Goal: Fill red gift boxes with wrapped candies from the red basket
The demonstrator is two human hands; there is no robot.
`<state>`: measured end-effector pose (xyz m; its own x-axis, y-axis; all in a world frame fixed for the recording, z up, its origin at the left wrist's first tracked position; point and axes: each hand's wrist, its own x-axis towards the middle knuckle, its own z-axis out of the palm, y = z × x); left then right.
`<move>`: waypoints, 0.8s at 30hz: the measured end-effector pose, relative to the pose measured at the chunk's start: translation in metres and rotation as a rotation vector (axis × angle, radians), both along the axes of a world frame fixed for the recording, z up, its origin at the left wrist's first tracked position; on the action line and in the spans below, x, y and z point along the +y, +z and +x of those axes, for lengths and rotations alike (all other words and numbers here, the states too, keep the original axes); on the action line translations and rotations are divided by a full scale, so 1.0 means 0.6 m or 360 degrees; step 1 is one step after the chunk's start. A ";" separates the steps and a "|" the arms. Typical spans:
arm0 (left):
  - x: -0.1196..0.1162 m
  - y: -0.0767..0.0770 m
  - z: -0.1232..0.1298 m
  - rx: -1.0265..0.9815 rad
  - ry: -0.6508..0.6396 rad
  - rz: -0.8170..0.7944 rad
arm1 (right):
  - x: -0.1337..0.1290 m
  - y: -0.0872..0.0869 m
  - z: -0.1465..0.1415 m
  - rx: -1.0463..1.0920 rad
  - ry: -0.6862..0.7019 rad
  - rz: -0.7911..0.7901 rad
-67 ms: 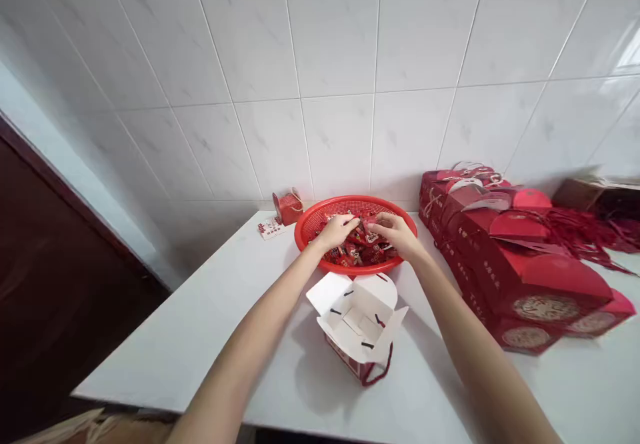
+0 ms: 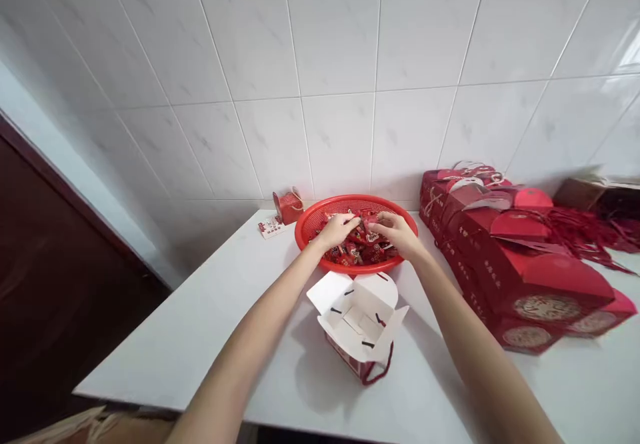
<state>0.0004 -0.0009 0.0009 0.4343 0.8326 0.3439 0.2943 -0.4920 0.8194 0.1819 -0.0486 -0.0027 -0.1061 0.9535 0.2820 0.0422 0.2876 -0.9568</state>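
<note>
Both hands are inside a red plastic colander basket (image 2: pixel 306 221) that holds many red-wrapped candies (image 2: pixel 350 255). My left hand (image 2: pixel 338 232) is closed over the candies at the middle of the basket; what its fingers hold is hidden. To its right, my right hand (image 2: pixel 397 233) pinches a red-wrapped candy (image 2: pixel 369 219) between thumb and fingers. Just in front of the basket, between my forearms, an open gift box (image 2: pixel 346 327) stands upright with its flaps spread. Its inside is white, its outside dark red, and a red cord handle (image 2: pixel 378 376) hangs at its near side.
Stacked red gift boxes (image 2: pixel 500 264) stand at the right, with red cords (image 2: pixel 580 234) behind them. A small red box (image 2: pixel 289 207) and a printed card (image 2: pixel 271 227) lie left of the basket. The white table (image 2: pixel 200 337) meets a tiled wall (image 2: pixel 335 144).
</note>
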 end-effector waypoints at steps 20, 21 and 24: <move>0.008 -0.026 -0.020 0.1051 0.0589 -0.0302 | -0.001 0.004 -0.006 0.0172 -0.0270 0.0096; 0.010 -0.026 -0.019 0.1130 0.0580 -0.0317 | -0.001 0.004 -0.006 0.0172 -0.0277 0.0098; 0.022 -0.024 -0.011 0.1344 0.0504 -0.0373 | -0.002 0.004 -0.006 0.0167 -0.0282 0.0097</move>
<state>-0.0064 0.0121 -0.0134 0.2047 0.9632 -0.1741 0.9302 -0.1361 0.3408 0.1780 -0.0496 -0.0004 0.0947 0.9355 0.3405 -0.0014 0.3422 -0.9396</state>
